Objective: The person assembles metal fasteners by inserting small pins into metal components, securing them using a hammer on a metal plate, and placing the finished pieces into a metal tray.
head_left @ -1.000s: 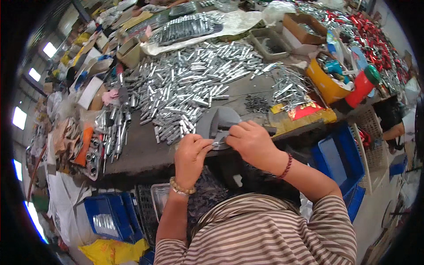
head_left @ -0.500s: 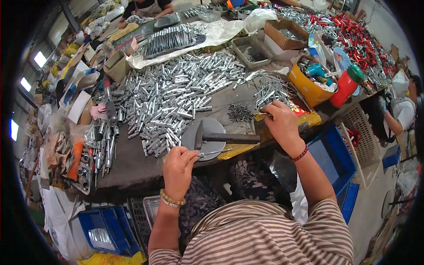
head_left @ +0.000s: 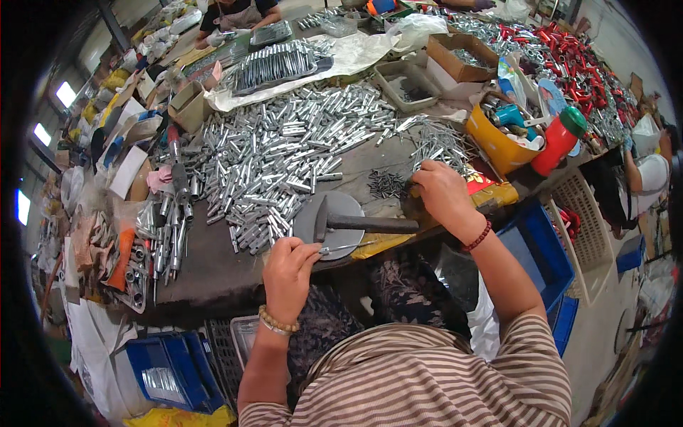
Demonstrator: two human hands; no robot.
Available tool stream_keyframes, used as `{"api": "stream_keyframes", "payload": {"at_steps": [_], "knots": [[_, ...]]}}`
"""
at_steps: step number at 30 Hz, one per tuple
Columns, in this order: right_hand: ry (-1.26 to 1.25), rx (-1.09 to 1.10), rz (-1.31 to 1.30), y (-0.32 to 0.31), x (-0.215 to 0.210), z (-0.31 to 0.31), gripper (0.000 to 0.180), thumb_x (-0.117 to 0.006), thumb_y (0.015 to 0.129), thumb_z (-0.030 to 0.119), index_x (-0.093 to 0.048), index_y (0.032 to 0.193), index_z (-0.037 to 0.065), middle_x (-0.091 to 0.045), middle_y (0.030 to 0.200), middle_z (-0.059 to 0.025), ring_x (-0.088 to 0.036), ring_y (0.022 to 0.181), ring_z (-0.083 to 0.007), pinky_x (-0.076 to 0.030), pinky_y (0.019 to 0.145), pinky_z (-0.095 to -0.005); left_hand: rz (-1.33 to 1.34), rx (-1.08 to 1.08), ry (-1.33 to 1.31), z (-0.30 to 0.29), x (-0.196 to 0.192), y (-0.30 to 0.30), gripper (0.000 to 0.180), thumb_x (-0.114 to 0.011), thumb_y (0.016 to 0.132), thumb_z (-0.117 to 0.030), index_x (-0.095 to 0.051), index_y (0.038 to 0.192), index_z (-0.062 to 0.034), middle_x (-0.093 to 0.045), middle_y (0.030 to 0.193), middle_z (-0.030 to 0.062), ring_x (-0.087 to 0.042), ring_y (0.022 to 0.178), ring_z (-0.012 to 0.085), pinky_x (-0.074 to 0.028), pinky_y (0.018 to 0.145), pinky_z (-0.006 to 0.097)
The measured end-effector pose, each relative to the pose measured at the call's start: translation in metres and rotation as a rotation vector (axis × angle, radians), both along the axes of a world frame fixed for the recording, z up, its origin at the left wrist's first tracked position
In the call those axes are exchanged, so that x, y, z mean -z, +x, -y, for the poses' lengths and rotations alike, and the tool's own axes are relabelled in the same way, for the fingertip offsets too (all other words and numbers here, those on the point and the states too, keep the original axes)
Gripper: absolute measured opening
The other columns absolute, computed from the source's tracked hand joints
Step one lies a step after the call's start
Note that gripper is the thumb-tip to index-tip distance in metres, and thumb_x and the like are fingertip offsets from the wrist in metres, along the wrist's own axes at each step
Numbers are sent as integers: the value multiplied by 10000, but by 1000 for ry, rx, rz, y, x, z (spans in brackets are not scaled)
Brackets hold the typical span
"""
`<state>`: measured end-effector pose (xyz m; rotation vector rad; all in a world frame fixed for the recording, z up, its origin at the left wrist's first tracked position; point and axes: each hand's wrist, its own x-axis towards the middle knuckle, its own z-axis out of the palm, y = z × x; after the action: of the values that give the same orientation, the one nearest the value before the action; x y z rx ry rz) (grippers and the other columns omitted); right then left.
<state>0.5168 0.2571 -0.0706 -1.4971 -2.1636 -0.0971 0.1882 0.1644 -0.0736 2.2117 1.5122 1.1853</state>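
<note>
Silver metal rod is pinched in the left hand, above the near edge of a grey disc.
The left hand point(head_left: 288, 274) has its thumb and fingers closed on the thin metal rod point(head_left: 327, 250), which points to the right. On the round grey disc point(head_left: 306, 222) lies a hammer point(head_left: 373, 225), its dark handle toward the right. The right hand point(head_left: 447, 196) is just beside the small dark pins point(head_left: 386, 184), at their right; I cannot tell if its bent fingers grip something. Farther left spread many silver metal tubes point(head_left: 284, 142).
</note>
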Motion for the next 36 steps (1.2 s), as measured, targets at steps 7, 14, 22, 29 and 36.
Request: {"api": "stream_keyframes", "payload": {"at_steps": [7, 14, 22, 29, 36], "knots": [[-58, 17, 100, 0, -4, 0, 121, -714, 852, 44, -675, 966, 61, -643, 1020, -101, -667, 1038, -327, -577, 846, -453, -4, -3, 16, -1, 0, 0, 165, -799, 864, -59, -772, 1025, -81, -628, 935, 90, -644, 866, 298, -514, 744, 402], [-35, -50, 119, -12, -10, 10, 195, -735, 860, 64, -607, 1006, 43, -615, 1052, -127, -656, 1029, -345, -559, 851, -460, 19, 0, -36, 0, 1, -1, 156, -784, 887, -47, -779, 1041, -73, -620, 933, 75, -635, 863, 264, -511, 753, 368], [48, -403, 14, -86, -34, 40, 138, -668, 853, 75, -614, 979, 66, -564, 976, -110, -620, 949, -321, -528, 808, -433, -19, -5, -11, 1, 7, -2, 170, -783, 879, -95, -765, 1047, -110, -625, 964, 70, -642, 901, 304, -515, 758, 425], [-74, -540, -4, -133, -30, 47, 191, -688, 848, 71, -608, 1021, 55, -572, 992, -108, -619, 989, -326, -528, 816, -430, -87, -17, 70, -2, 10, -5, 128, -761, 875, -71, -737, 1000, -86, -621, 956, 82, -639, 889, 311, -515, 749, 437], [-140, -526, -121, -120, -24, 44, 187, -706, 881, 49, -596, 1032, 49, -591, 1016, -118, -640, 1010, -346, -538, 819, -454, -39, -5, 41, -1, 10, -4, 174, -789, 848, -54, -737, 1012, -77, -637, 974, 79, -652, 912, 301, -526, 760, 408]]}}
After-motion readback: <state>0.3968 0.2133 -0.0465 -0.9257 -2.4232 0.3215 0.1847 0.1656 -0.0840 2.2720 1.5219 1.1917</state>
